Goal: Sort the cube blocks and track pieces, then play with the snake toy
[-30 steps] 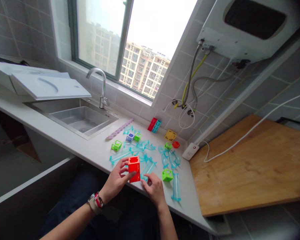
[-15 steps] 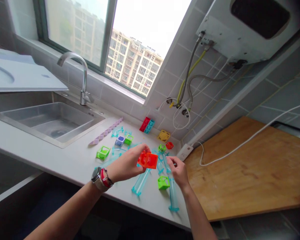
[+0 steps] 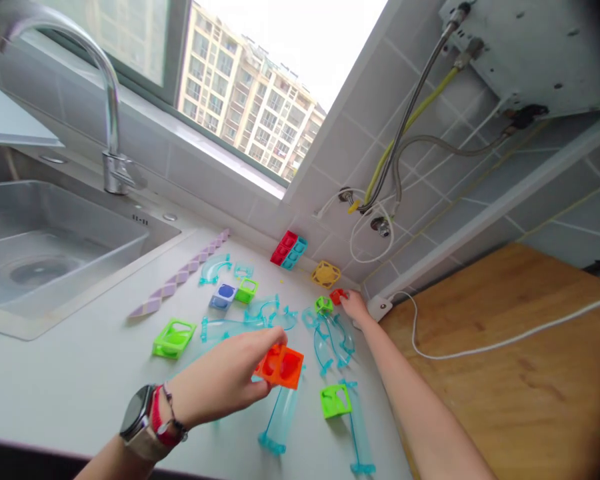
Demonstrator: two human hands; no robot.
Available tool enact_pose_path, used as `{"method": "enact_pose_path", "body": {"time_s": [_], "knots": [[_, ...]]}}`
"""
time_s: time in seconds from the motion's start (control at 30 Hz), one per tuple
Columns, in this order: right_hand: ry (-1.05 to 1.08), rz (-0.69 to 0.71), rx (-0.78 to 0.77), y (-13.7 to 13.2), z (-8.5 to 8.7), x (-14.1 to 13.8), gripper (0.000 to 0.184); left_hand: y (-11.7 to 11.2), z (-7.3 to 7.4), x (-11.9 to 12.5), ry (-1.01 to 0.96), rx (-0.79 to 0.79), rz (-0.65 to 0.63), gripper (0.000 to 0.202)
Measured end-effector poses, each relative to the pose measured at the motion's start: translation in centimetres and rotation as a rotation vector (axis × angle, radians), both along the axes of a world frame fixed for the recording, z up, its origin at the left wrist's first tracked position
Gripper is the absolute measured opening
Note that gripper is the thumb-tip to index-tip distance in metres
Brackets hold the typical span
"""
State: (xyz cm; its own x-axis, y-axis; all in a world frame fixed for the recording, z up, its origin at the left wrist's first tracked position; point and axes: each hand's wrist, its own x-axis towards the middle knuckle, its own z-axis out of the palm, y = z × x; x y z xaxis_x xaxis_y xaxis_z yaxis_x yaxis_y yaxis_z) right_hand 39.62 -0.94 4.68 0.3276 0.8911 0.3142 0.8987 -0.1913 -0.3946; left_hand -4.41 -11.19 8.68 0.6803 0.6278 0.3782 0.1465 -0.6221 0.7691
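Note:
My left hand (image 3: 240, 370) is closed around an orange hollow toy block (image 3: 281, 366), held above the counter. At the far right of the counter, my right hand (image 3: 355, 307) has its fingertips pinched on a small red toy block (image 3: 337, 296). Just left of it sits a small green block (image 3: 323, 305). Clear teal track pieces (image 3: 331, 338) lie in front of that. Nearer me are a green block (image 3: 335, 401) and two long teal tracks, one partly below my left hand. A yellow block (image 3: 325, 274) stands by the wall.
On the left is a steel sink (image 3: 150, 233) with a tap (image 3: 113, 133). A lilac folded strip (image 3: 180, 275), a blue block (image 3: 223, 297) and green blocks lie nearby. Red and teal blocks (image 3: 289, 250) stand by the wall. A wooden board (image 3: 505, 380) with a white cable lies right.
My right hand has reached away from me, from above the teal tracks to the red block at the back. My left hand still holds the orange block. The view has moved closer to the counter.

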Motion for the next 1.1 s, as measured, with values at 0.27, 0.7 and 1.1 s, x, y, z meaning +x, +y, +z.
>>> {"method": "enact_pose_path", "body": {"time_s": [0.27,0.7,1.1], "knots": [[0.008,-0.095,0.009,-0.1,-0.8,-0.7,0.017,0.5,-0.5,0.9,-0.061,-0.125,0.038,0.035],[0.503,0.508,0.042,-18.1,13.8,-15.1,0.027,-1.0,0.8,3.0,-0.163,-0.331,-0.026,0.047],[0.474,0.526,-0.030,-23.0,15.5,-19.4,0.020,-3.1,2.2,3.1,-0.092,-0.192,-0.166,0.044]]}}
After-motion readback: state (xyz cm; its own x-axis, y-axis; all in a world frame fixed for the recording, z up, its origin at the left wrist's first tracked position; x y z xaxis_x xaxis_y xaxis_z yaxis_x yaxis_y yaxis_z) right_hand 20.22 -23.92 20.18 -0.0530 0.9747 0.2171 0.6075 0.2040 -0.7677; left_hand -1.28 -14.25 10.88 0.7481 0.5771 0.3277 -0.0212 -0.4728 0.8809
